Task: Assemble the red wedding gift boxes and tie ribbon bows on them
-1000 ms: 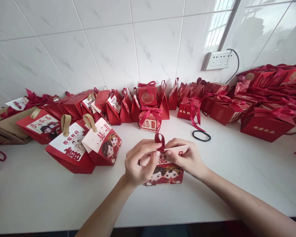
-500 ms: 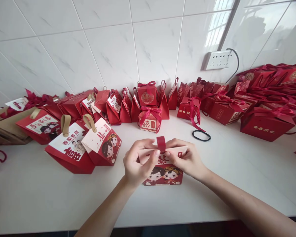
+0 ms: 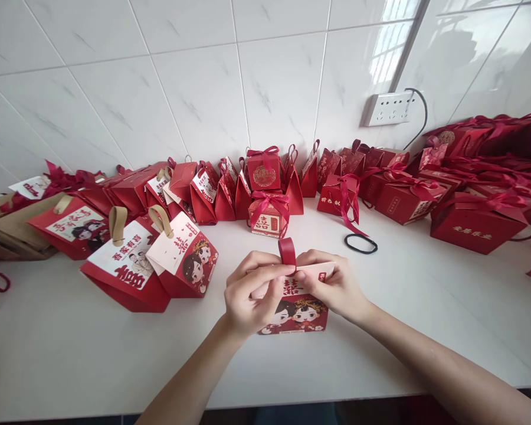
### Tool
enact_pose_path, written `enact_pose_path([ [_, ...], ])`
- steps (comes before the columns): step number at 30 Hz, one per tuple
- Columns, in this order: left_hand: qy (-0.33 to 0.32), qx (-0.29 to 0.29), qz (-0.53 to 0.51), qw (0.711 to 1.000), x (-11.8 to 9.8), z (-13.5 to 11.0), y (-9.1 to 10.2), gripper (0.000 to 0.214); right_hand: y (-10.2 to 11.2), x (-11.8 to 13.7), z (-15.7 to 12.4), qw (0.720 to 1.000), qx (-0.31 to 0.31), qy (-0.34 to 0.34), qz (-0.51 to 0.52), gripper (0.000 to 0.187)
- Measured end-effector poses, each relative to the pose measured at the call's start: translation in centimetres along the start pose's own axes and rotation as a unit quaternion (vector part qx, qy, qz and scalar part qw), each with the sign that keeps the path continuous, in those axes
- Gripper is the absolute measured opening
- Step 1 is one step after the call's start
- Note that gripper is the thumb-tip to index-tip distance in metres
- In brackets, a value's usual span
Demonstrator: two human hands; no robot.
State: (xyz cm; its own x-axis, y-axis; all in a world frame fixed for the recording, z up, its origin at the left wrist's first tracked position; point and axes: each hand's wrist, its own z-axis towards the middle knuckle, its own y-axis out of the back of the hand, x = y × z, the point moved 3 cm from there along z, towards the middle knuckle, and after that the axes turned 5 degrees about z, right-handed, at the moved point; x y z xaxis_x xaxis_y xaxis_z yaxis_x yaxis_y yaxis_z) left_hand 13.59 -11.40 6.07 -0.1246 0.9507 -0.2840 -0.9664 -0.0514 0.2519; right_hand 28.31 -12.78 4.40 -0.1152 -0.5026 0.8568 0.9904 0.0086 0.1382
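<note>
A red gift box (image 3: 304, 321) with a pale pink top and two cartoon faces stands upright on the white table in front of me. From the middle of its top rises a dark red ribbon loop (image 3: 287, 252). My left hand (image 3: 252, 295) is closed on the left of the top, its forefinger lying across the front at the loop's base and its thumb just below. On the right, my right hand (image 3: 334, 286) pinches the top edge, thumb in front and fingers behind. The thumb tip sits beside the loop's base. Both hands cover parts of the box's upper panel.
Two handled gift boxes (image 3: 130, 277) stand to the left. Rows of red boxes (image 3: 203, 192) line the tiled wall, with ribboned boxes (image 3: 478, 221) at the right. A black hair tie (image 3: 361, 244) lies beyond my right hand. A power strip (image 3: 387, 110) is on the wall.
My left forefinger has come round to the front, at the ribbon loop's base, where the thumb was; the thumb is lower. The loop leans slightly left. My right hand stays put.
</note>
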Motion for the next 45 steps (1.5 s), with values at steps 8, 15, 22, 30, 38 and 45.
enact_pose_path([
  [8, 0.012, 0.001, -0.015, 1.0, 0.02, -0.11, -0.07, 0.034, 0.14, 0.03, 0.08, 1.0, 0.003, 0.003, -0.005, 0.028],
  [15, 0.017, -0.007, -0.015, 1.0, -0.09, -0.02, -0.11, 0.033, 0.1, 0.05, 0.13, 1.0, 0.002, 0.009, 0.0, 0.03],
  [22, 0.017, -0.004, -0.028, 0.999, -0.04, -0.07, -0.11, 0.033, 0.05, 0.09, 0.07, 1.0, -0.003, 0.007, -0.002, 0.028],
  [30, 0.017, -0.013, -0.029, 0.999, -0.01, -0.08, -0.2, 0.035, 0.1, 0.02, 0.1, 1.0, -0.004, 0.005, -0.006, 0.026],
  [38, 0.059, -0.01, -0.066, 0.996, 0.22, -0.18, -0.2, 0.035, 0.07, 0.06, 0.2, 1.0, -0.004, -0.011, -0.021, 0.026],
  [45, 0.128, -0.014, -0.083, 0.988, 0.38, -0.54, -0.25, 0.024, 0.06, 0.44, 0.19, 0.999, -0.008, 0.008, -0.039, 0.029],
])
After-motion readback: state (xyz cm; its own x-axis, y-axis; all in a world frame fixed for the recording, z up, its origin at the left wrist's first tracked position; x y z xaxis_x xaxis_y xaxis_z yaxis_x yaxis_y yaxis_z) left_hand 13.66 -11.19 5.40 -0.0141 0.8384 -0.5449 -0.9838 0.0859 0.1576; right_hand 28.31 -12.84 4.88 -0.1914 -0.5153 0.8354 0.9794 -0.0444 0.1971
